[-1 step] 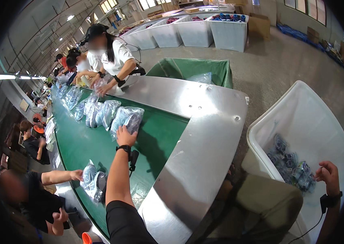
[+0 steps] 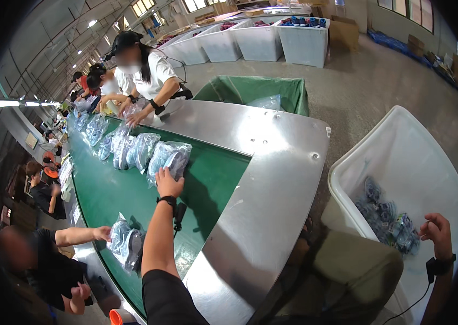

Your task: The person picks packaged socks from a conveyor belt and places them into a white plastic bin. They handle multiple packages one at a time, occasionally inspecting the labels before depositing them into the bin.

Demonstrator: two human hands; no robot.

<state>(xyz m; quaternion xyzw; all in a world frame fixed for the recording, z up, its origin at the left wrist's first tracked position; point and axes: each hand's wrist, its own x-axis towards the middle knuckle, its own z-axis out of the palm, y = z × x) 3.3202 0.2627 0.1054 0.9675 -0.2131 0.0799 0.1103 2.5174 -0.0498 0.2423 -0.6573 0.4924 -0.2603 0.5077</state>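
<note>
My left hand (image 2: 169, 184) reaches over the green conveyor belt (image 2: 126, 192). Its fingers are spread against the near side of a clear plastic bag (image 2: 169, 157) that looks to have grey-blue shoes inside. More bags of the same sort (image 2: 123, 151) lie in a row beyond it. My right hand (image 2: 436, 235) hangs over the white bin (image 2: 418, 146) on my right. Its fingers are loosely bent and apart, with nothing visible in them. Small bagged bundles (image 2: 383, 214) lie at the bottom of that bin, below and left of this hand.
A co-worker's hand (image 2: 101, 233) touches another bagged pair (image 2: 126, 244) at the belt's left edge. Across the belt, another person's hand (image 2: 134, 119) handles bags. A metal ledge (image 2: 261, 200) borders the belt. Beyond it stand a green-lined bin (image 2: 229, 89) and white bins of shoes (image 2: 305, 46).
My left hand has drawn back slightly toward me along the bag's near side. My right hand and the row of bags look nearly the same.
</note>
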